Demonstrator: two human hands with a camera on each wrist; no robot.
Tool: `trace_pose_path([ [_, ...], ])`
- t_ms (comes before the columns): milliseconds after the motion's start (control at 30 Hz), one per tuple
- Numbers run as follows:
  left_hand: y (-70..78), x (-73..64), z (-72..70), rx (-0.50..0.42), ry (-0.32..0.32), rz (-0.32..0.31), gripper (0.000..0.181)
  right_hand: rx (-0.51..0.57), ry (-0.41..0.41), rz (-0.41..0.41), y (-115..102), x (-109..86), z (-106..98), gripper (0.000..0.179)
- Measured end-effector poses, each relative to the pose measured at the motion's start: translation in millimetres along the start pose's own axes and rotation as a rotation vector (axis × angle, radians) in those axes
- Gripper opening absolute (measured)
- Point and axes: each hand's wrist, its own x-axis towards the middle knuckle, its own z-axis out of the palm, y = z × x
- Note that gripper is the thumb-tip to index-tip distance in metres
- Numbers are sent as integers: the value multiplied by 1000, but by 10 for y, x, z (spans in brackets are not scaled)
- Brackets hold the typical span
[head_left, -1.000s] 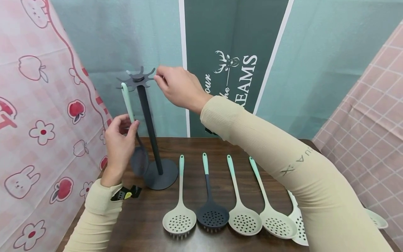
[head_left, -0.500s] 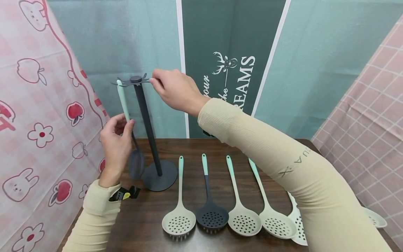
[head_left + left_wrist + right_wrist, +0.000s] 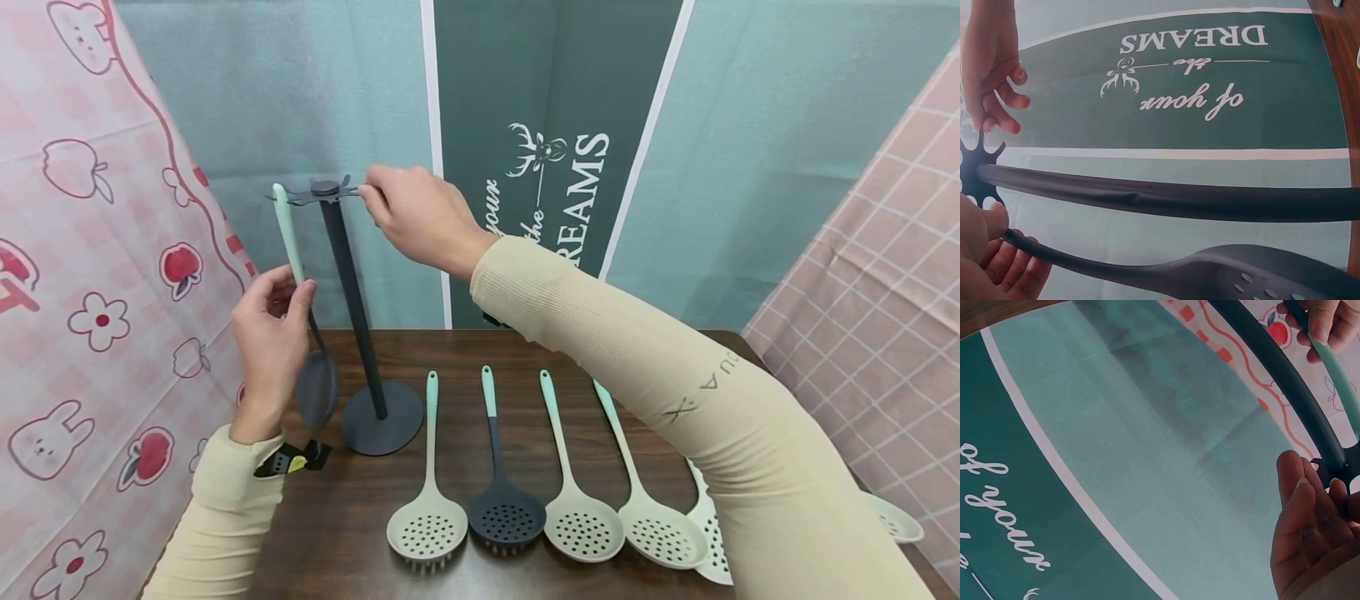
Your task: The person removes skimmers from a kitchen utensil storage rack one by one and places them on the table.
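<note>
My left hand [image 3: 268, 337] pinches a dark skimmer with a mint handle [image 3: 288, 229] between thumb and fingers, partway down the handle. Its perforated dark bowl [image 3: 1241, 269] hangs downward, left of the stand's post [image 3: 350, 292]. The handle's tip is at the outer left hooks of the stand's star-shaped top [image 3: 326, 190], overlapping them in the head view. My right hand [image 3: 423, 215] pinches a hook on the right side of that top between thumb and curled fingers. In the right wrist view, the right hand's fingers [image 3: 1294, 512] cover part of the hooked top.
The stand's round base [image 3: 382, 419] sits on the brown wooden table [image 3: 337, 533]. A row of perforated skimmers lies to its right: a cream one [image 3: 427, 525], a dark one [image 3: 507, 510] and several more cream ones, some hidden by my right sleeve [image 3: 600, 342]. Printed cloths hang around.
The left hand has shifted left with the skimmer, its handle tip moving outward from the stand's post. The stand's top, tilted toward me earlier, now looks level. The right hand keeps its pinch.
</note>
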Motion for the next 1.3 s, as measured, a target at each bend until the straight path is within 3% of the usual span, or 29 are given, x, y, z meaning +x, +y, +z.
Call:
trace_pose_path([
  [333, 13, 1, -67, 27, 3, -12, 25, 5, -13, 11, -13, -10, 9, 29],
  [700, -16, 45, -262, 58, 26, -17, 25, 2, -29, 22, -9, -22, 22, 30],
  [1300, -49, 55, -471, 207, -53, -81, 26, -3, -18, 32, -28, -35, 55, 29],
])
